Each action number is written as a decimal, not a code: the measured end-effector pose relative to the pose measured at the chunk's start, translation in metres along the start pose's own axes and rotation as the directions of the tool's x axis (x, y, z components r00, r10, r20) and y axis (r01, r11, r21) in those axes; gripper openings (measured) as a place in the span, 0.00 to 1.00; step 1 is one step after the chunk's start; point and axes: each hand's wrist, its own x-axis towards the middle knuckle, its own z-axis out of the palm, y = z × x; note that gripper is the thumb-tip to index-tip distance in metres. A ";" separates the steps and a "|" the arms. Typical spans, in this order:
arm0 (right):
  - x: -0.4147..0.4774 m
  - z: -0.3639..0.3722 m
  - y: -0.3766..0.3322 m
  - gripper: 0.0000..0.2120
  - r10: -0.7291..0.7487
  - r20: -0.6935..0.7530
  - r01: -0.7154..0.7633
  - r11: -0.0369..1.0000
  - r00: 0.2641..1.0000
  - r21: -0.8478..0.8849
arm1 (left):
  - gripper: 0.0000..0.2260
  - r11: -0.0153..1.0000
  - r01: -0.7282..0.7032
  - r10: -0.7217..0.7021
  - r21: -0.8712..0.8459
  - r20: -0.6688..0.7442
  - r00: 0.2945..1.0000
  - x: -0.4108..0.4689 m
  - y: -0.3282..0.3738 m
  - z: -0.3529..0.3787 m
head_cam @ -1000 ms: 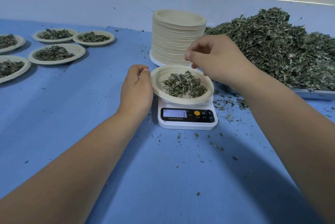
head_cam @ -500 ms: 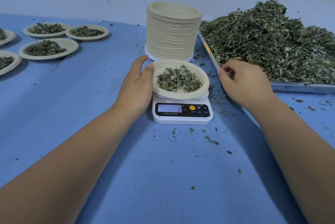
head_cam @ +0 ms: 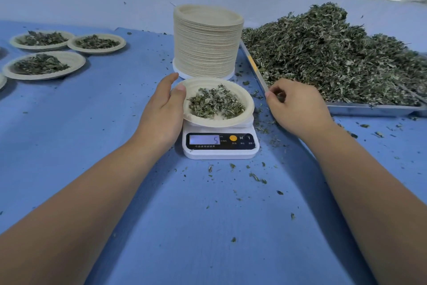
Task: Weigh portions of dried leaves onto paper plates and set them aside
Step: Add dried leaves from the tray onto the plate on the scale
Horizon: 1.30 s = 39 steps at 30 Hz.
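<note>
Blue cloth (head_cam: 208, 227) covers the table in front of you, and the white scale (head_cam: 219, 146) sits on it between your forearms. The plate (head_cam: 215, 123) rests on the scale, tipped a little so that its near rim overhangs the display, and a small mound of leaves (head_cam: 216, 103) lies in its middle. The display shows one digit that looks like a 5. Your left hand (head_cam: 161, 111) grips the plate at its left rim, with the thumb lying on top of the rim and the fingers curved round the far side. Your right hand (head_cam: 298, 109) is just right of the scale, at the near corner of the metal tray (head_cam: 369, 109), apart from the plate. Its fingers curl inward, and something dark shows between the tips, but you cannot tell whether they pinch leaf or nothing. The tray carries a big heap (head_cam: 323, 53) of dried leaf. Behind the scale stands a tall stack (head_cam: 208, 39) of unused plates, close to the tray's left edge. Filled plates (head_cam: 74, 60) lie well to the left. Crumbs (head_cam: 256, 177) dot the cloth near the scale.
</note>
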 end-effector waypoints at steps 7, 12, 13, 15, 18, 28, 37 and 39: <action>0.001 0.004 0.005 0.16 -0.060 -0.006 0.059 0.997 0.998 -0.047 | 0.19 1.000 0.000 0.000 0.007 0.017 1.000 -0.001 0.000 0.001; 0.013 0.006 0.010 0.27 -0.014 0.107 0.036 0.978 0.994 -0.207 | 0.19 0.999 0.016 -0.017 -0.029 -0.033 0.999 0.000 0.000 0.006; 0.019 0.007 0.009 0.29 0.034 0.162 0.005 0.973 0.986 -0.230 | 0.20 0.999 0.015 -0.016 -0.031 -0.031 0.999 0.000 0.000 0.007; 0.032 0.007 0.005 0.33 0.120 0.267 -0.056 0.971 0.956 -0.233 | 0.20 1.000 0.007 -0.007 -0.024 -0.021 1.000 -0.002 0.000 0.009; 0.054 0.006 -0.002 0.40 0.220 0.410 -0.161 0.971 0.885 -0.174 | 0.19 0.998 0.034 -0.036 -0.049 -0.031 0.999 -0.001 0.001 0.005; 0.070 0.015 0.004 0.40 0.145 0.467 -0.066 0.981 0.872 -0.183 | 0.18 0.990 0.087 -0.092 -0.107 -0.048 0.995 0.001 0.000 0.005; 0.066 0.008 0.012 0.38 0.166 0.275 -0.089 0.958 0.947 -0.271 | 0.17 0.991 0.083 -0.090 -0.105 -0.066 0.994 0.003 -0.001 0.006; 0.070 0.013 0.009 0.45 0.228 0.462 -0.119 0.960 0.857 -0.252 | 0.17 0.992 0.079 -0.086 -0.102 -0.062 0.994 0.002 -0.001 0.006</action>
